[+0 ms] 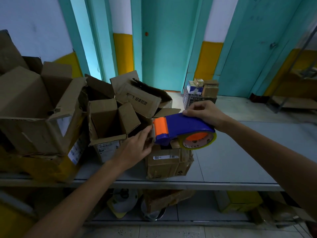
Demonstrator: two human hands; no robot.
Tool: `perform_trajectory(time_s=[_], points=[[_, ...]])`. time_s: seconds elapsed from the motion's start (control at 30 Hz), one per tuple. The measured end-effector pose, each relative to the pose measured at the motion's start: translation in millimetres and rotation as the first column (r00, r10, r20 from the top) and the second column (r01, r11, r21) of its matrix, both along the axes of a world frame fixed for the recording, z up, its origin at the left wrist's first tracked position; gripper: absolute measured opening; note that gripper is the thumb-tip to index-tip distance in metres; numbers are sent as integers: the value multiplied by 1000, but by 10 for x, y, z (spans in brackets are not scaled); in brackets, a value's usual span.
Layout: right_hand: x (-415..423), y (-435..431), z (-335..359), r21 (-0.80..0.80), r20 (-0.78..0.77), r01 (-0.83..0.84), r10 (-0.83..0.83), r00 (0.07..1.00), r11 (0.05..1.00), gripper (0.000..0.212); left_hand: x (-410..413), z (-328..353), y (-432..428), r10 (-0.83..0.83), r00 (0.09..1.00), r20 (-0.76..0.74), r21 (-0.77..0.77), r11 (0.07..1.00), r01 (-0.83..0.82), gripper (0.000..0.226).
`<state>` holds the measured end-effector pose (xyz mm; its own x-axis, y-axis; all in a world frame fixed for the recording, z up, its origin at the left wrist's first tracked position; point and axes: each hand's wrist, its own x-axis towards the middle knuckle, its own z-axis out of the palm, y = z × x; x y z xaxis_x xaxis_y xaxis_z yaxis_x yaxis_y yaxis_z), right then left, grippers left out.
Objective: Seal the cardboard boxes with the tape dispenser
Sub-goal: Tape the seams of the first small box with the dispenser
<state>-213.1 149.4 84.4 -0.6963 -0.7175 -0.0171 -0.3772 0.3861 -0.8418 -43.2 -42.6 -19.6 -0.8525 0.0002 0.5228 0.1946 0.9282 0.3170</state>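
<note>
Head view: looks down on a grey counter [240,160] with cardboard crowding its left half and the right half kept as working room.
Large box [25,103]: far left, flaps torn and standing open, not yet sealed; it appears parked out of the way.
Middle box [106,117]: open, flaps upright, wedged among its neighbours.
Printed box [137,98]: lies tilted behind, and its side reads "轻拿轻放", a handle-with-care mark; the characters before it are too blurred to read.
Small box [164,164]: at the counter's near edge, directly under the tool, so probably the one in hand.
Tape dispenser [183,127]: blue body, orange front, held above the small box with its mouth pointing left toward the other hand, likely to free the tape end.
Tape roll [199,140]: yellowish, with an orange core; its printing is illegible.
Right hand [204,114]: fingers curled over the blue body's top, gripping it.
Left hand [137,148]: fingers reach the orange front; whether they pinch tape, a flap or nothing, I cannot tell.
Barcode label [165,157]: white, on the small box's front; a "3" is just legible.
</note>
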Motion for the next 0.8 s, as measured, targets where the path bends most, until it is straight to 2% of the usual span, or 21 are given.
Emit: perform_trajectory(time_s=[0.07,0.1,0.2,0.27,0.43,0.5,0.53,0.57,0.63,0.67,0.73,0.77,0.8], points=[[13,-16,-37,22,-13,-30,30,999,999,14,36,-43,-42,12,994,-109,-215,976,-35,79],[16,-31,-55,28,-23,-38,39,999,999,14,50,-58,-42,24,989,-147,-266,962,-63,80],[11,-71,-85,16,-42,-29,30,999,999,16,92,-46,27,38,979,-199,-266,960,-91,77],[-4,-82,-96,10,-30,-19,19,999,1000,16,138,-71,25,7,974,-225,-279,958,-72,64],[-14,-107,-128,14,1,-20,20,1000,1000,14,252,-119,-111,34,980,-195,-257,963,-85,55],[-22,-112,-110,4,4,4,-4,1000,1000,17,282,-141,-151,29,986,-166,-267,961,-73,44],[-30,-112,-96,-7,7,22,-22,1000,1000,17,303,-118,-135,28,992,-123,-226,972,-55,35],[-33,-113,-80,-19,11,41,-41,999,999,16,333,-70,-97,19,999,-32,-119,993,-23,28],[-25,-129,-58,-39,26,74,-73,997,996,15,361,51,71,-30,977,212,214,977,-16,21],[-12,-149,-57,-49,36,82,-80,996,995,15,350,78,208,-118,929,350,385,922,-27,18],[36,-207,-57,-73,58,87,-83,995,994,16,264,103,517,-187,873,450,602,786,-142,12],[69,-239,-52,-86,73,90,-84,994,992,17,195,105,645,-193,865,462,692,688,-217,20],[98,-265,-48,-98,91,92,-83,992,991,17,126,119,738,-220,853,474,784,545,-295,36]])
